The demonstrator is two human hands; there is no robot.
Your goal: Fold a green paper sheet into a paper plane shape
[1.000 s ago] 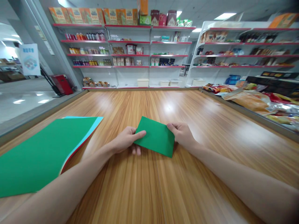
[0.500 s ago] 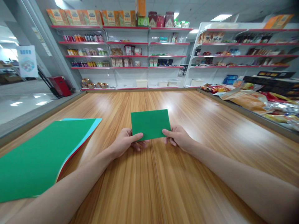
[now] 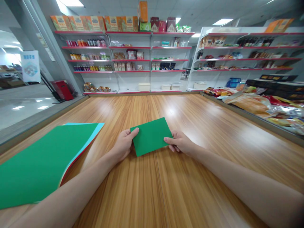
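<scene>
A small green rectangle of paper (image 3: 151,136) is held between my two hands above the wooden table (image 3: 142,190). My left hand (image 3: 124,143) pinches its upper left corner, thumb on top and fingers behind. At its right edge, my right hand (image 3: 180,141) grips it low down, with the thumb across the front. The paper is tilted, its left side lower than its right. To the left lies a stack of large coloured sheets (image 3: 45,158), green on top, with light blue and red edges showing below. My left forearm passes over the near corner of that stack.
Raised edging (image 3: 57,114) runs round the table. Packaged snacks (image 3: 254,103) and black boxes (image 3: 277,88) are heaped beyond the right edge. Shelves (image 3: 129,72) of goods stand past the far edge. A red case (image 3: 63,89) stands on the floor at left.
The green paper has turned anticlockwise and come slightly nearer. My left hand has shifted from its lower left corner to the upper left one. My right hand still grips the right edge.
</scene>
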